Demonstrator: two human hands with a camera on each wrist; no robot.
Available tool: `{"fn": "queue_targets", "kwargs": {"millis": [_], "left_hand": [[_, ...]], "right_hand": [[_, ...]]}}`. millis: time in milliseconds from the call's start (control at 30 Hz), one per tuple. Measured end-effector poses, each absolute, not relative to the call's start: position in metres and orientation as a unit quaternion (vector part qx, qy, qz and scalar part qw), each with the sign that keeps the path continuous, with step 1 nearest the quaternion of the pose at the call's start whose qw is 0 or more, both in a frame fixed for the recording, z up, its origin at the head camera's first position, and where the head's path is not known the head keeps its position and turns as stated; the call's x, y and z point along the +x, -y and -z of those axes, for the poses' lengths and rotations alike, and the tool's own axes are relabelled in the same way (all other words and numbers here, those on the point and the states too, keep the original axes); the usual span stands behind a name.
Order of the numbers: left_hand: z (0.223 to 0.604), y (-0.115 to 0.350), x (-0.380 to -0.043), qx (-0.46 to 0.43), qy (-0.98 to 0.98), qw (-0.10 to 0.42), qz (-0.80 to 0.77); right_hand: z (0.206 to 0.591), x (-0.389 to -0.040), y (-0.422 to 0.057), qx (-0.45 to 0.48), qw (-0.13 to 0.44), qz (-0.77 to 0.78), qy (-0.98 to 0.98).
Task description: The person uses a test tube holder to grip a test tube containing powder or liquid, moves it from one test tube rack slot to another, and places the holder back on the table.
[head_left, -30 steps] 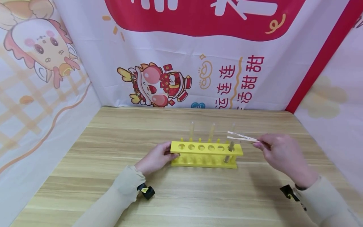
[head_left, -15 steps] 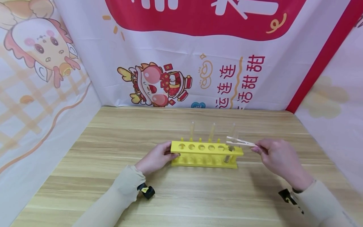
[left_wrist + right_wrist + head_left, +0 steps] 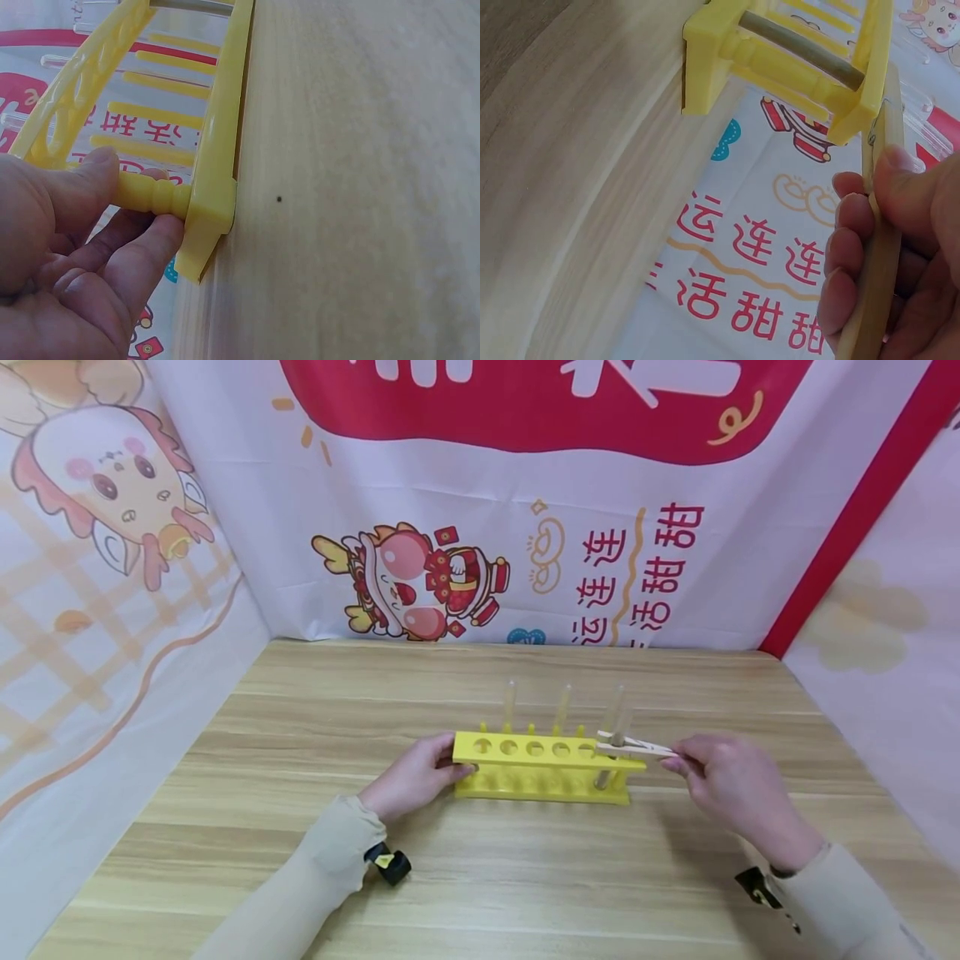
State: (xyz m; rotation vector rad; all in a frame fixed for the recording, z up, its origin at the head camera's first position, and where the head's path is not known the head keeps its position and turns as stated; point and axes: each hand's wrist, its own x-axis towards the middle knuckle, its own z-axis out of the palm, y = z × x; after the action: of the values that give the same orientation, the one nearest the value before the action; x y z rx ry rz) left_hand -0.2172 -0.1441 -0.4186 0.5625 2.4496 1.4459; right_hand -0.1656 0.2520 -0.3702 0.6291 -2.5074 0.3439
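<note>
My left hand (image 3: 411, 778) grips the left end of a yellow test tube rack (image 3: 540, 787). In the left wrist view its thumb and fingers close round the rack's end post (image 3: 146, 193). My right hand (image 3: 738, 783) holds a wooden test tube clamp (image 3: 647, 749) by its handle. The clamp's tips lie on either side of a test tube in the rack's rightmost hole, just above the top plate. Grey-brown material fills the lower part of that test tube (image 3: 802, 49), which stands upright between the rack's plates. Fingers curl round the clamp's handle (image 3: 877, 274) in the right wrist view.
Behind the holes, clear upside-down test tubes (image 3: 510, 703) sit on the rack's pegs, one close behind the clamp's tips. The rack stands on a wood-grain table (image 3: 480, 877). A printed cloth (image 3: 450, 468) rises along the table's back edge.
My right hand has lowered the clamp from higher up on the filled test tube to just above the rack's top plate. My left hand and the rack have stayed in place.
</note>
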Motion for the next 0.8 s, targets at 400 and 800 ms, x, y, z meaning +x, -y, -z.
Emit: {"fn": "queue_targets", "kwargs": {"millis": [400,800], "left_hand": [[0.4183,0.1443,-0.2169,0.191,-0.842,0.121,-0.490],[0.4180,0.1448,-0.2164,0.195,-0.840,0.120,-0.491]], "right_hand": [[0.3691,-0.1624,-0.2511,0.230,0.216,-0.142,0.938],[0.3684,-0.1613,-0.2537,0.262,0.205,-0.137,0.933]]}}
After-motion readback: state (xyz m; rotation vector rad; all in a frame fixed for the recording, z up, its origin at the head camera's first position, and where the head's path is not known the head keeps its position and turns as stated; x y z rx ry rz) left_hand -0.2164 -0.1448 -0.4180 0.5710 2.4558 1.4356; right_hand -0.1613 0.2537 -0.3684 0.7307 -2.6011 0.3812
